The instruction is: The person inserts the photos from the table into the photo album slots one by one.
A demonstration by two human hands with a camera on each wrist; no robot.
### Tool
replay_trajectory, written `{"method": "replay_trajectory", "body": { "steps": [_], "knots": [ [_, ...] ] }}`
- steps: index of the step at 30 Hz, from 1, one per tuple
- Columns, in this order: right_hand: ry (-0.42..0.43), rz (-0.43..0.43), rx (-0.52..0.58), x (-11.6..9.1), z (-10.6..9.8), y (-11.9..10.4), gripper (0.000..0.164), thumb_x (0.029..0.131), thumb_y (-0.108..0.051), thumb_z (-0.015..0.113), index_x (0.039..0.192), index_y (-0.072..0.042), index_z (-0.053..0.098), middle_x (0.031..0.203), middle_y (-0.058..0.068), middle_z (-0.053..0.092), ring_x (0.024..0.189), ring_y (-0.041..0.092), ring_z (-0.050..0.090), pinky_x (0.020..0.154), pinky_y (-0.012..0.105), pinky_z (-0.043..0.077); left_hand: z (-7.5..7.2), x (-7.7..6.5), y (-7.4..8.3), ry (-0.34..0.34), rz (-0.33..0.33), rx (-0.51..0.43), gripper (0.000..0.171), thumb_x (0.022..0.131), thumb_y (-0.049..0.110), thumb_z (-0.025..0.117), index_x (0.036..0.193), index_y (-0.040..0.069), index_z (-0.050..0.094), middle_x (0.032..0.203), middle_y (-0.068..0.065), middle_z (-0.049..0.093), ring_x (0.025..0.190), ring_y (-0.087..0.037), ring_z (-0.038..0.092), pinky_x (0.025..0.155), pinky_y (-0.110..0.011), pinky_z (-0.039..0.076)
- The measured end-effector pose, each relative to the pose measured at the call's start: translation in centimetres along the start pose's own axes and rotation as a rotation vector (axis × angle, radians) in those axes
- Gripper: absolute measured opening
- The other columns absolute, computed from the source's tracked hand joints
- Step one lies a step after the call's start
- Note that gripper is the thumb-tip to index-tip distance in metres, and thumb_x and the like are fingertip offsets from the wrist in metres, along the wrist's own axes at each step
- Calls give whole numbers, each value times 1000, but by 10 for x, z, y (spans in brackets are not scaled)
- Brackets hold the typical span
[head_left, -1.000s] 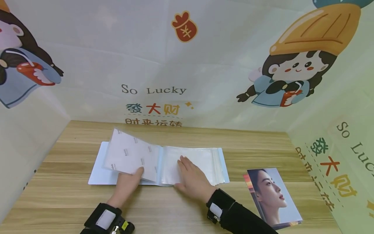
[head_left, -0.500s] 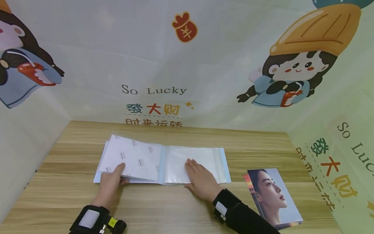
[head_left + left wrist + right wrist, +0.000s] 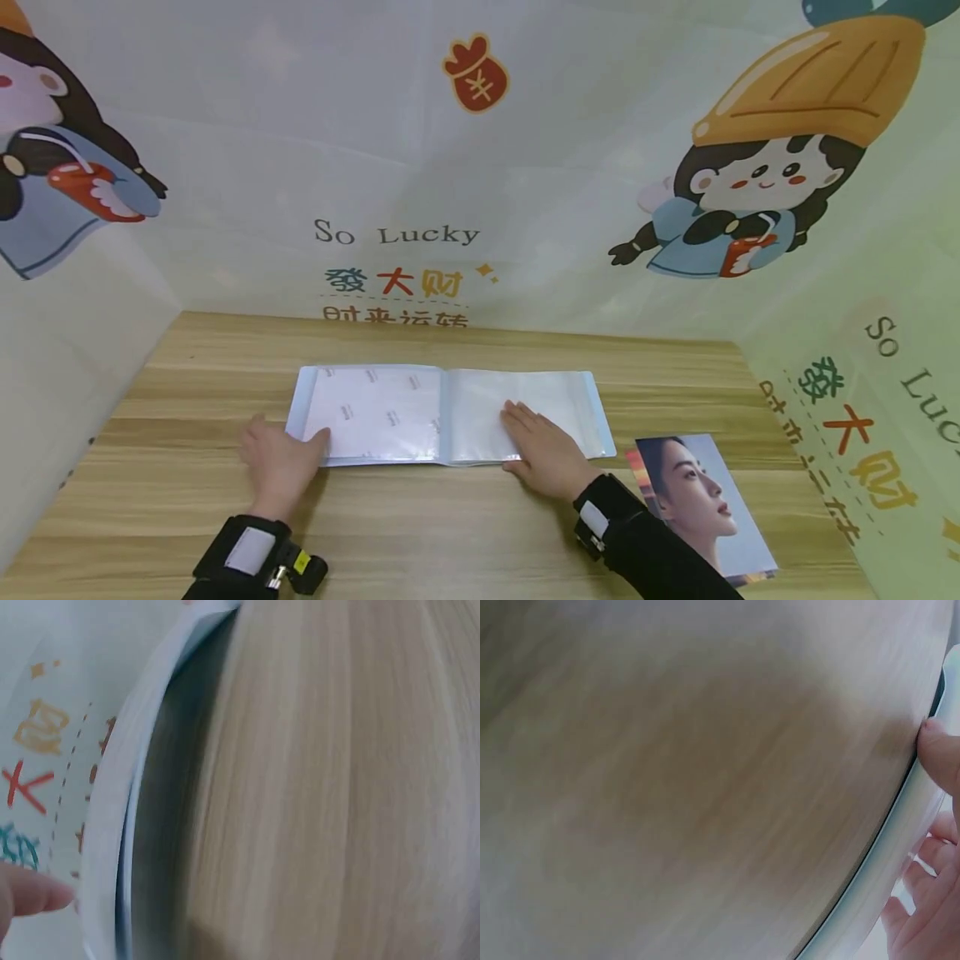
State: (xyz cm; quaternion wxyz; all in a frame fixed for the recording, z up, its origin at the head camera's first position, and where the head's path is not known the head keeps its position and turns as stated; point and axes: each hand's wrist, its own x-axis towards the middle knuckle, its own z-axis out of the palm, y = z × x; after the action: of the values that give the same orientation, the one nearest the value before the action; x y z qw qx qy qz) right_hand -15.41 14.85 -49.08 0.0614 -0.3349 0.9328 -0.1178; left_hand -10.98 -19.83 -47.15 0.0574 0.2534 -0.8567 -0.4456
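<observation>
A photo album point(image 3: 445, 417) with a pale blue cover lies spread flat on the table, with white printed paper in its left page point(image 3: 375, 417) and a translucent sleeve page point(image 3: 480, 408) on the right. My left hand point(image 3: 281, 467) is at the album's left front corner, its thumb at the page edge and its fingers outside the cover, over the table. Flat on the right page, near its front edge, rests my right hand point(image 3: 551, 454). In the right wrist view its thumb point(image 3: 939, 754) touches the album's front edge point(image 3: 874, 866).
A stack of photo prints point(image 3: 697, 500) lies right of the album, a portrait on top, partly behind my right sleeve point(image 3: 660, 542). The wooden table point(image 3: 450, 533) meets a printed cloth wall point(image 3: 555, 283) at the back and sides.
My left hand has laid the lifted left page down and let go of it, ending beside the corner. The album has shifted right, and my right hand has moved right with it.
</observation>
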Motion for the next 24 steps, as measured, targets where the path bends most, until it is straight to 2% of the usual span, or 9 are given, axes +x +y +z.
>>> {"method": "replay_trajectory", "body": {
  "steps": [2, 5, 7, 9, 11, 13, 16, 20, 24],
  "knots": [
    [3, 2, 16, -1, 0, 3, 66, 100, -19, 72, 151, 13, 46, 161, 29, 43, 151, 43, 40, 121, 52, 36, 6, -2, 9, -38, 147, 153, 90, 87, 13, 74, 149, -26, 23, 148, -51, 23, 138, -65, 25, 112, -76, 24],
    [-3, 4, 40, -1, 0, 6, 67, 100, -18, 73, 151, 14, 45, 161, 30, 42, 151, 44, 39, 121, 53, 35, 17, -6, 22, -114, 339, 327, 75, 89, 8, 69, 153, -15, 37, 157, -44, 25, 145, -62, 24, 115, -79, 14],
    [-11, 1, 47, 0, 1, 7, 67, 100, -19, 72, 152, 14, 44, 161, 30, 41, 151, 44, 38, 121, 54, 35, 24, -8, 27, -152, 430, 410, 60, 92, 2, 61, 150, -8, 49, 159, -40, 33, 147, -59, 30, 116, -80, 15],
    [-18, -1, 53, 0, 3, 7, 68, 100, -19, 72, 152, 14, 44, 162, 30, 41, 151, 44, 38, 122, 54, 34, 29, -9, 29, -195, 477, 468, 50, 95, -1, 54, 144, -5, 58, 157, -37, 40, 146, -58, 35, 116, -79, 18],
    [-21, -3, 44, 0, 6, 9, 68, 101, -20, 72, 153, 13, 43, 162, 29, 41, 152, 43, 37, 122, 54, 34, 33, -9, 29, -236, 486, 482, 45, 98, 4, 52, 141, -6, 61, 155, -39, 43, 144, -60, 38, 114, -79, 26],
    [-20, -6, 40, 0, 7, 11, 68, 101, -20, 71, 154, 12, 43, 163, 28, 40, 152, 42, 37, 122, 53, 34, 34, -8, 27, -284, 472, 476, 45, 101, 14, 57, 140, -8, 61, 154, -41, 42, 144, -61, 37, 111, -79, 32],
    [-15, -14, 34, -2, 8, 15, 68, 101, -21, 72, 154, 11, 43, 163, 27, 40, 152, 43, 36, 123, 53, 33, 35, -6, 20, -340, 434, 471, 57, 100, 26, 66, 143, -10, 56, 155, -44, 38, 145, -62, 34, 110, -79, 33],
    [-16, -20, 42, -8, 7, 22, 69, 101, -23, 72, 155, 10, 43, 164, 26, 40, 153, 44, 35, 123, 54, 31, 35, -2, 13, -387, 426, 488, 67, 97, 29, 74, 147, -10, 52, 157, -44, 34, 147, -61, 31, 109, -81, 31],
    [-16, -2, 76, -20, -3, 38, 77, 98, -27, 75, 154, 12, 41, 163, 31, 38, 152, 48, 33, 123, 58, 30, 35, 1, 12, -404, 420, 496, 70, 96, 30, 76, 149, -8, 51, 159, -42, 32, 148, -60, 29, 109, -84, 27]
  ]
}}
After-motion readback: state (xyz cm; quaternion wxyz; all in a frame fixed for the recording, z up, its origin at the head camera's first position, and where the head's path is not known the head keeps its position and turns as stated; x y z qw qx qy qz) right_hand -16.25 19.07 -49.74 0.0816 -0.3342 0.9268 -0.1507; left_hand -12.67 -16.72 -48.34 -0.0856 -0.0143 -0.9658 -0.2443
